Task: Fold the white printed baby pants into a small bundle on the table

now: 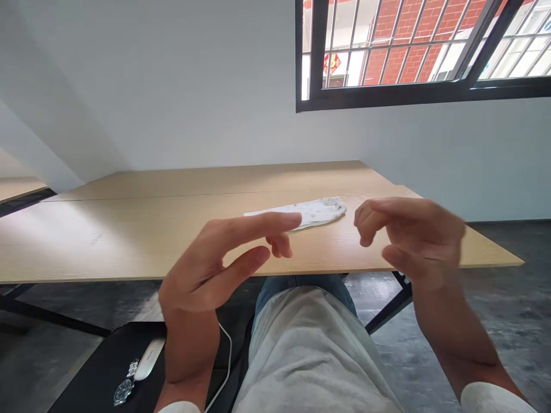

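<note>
A folded piece of white cloth with a small printed pattern lies flat on the wooden table. My left hand is raised in front of it, index finger stretched out and thumb apart, holding nothing. From this view the index fingertip overlaps the cloth's near edge; the hand seems to be above the table, not touching the cloth. To the right of the cloth hovers my right hand, its fingers bent and the thumb apart from them, with nothing in it.
A black seat at the lower left carries a metal wristwatch and a white oblong device, with a white cable nearby. Dark table legs stand below. Behind the table are a pale wall and a barred window.
</note>
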`<state>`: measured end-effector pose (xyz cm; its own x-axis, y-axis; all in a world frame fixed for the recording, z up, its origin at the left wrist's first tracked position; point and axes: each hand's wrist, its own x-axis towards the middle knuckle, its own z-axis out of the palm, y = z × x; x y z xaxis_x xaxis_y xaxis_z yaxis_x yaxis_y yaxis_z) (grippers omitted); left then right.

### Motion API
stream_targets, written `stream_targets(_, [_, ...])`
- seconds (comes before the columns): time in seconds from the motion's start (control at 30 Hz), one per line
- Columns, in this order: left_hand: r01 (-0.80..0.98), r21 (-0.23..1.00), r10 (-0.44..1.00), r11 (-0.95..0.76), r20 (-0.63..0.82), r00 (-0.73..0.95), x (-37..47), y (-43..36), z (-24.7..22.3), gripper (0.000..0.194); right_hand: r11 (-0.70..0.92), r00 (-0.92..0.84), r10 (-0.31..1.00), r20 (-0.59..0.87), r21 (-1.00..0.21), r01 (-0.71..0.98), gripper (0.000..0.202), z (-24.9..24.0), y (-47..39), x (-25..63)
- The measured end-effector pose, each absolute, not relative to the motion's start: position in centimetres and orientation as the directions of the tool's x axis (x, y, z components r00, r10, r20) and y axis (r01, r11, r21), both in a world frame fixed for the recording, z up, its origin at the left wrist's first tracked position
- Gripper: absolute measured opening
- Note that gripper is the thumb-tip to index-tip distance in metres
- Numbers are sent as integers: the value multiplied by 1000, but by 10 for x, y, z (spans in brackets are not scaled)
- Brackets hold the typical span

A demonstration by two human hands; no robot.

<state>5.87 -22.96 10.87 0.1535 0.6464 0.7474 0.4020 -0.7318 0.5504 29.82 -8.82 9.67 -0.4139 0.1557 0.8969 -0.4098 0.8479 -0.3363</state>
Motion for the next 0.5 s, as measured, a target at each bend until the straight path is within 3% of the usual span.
stream_targets(0.1, [388,550,666,-739,681,303,40,-215,95,40,830,-508,135,851,-377,-411,43,75,-61,296])
stream_targets(0.27, [440,643,779,-627,515,357,14,-186,60,43,809,-646,182,741,-486,-331,46,44,-29,298])
stream_targets(0.5, [631,714,953,-303,210,221,-11,-150,13,38,778,-773,311,553,-615,-127,37,13,-1,295])
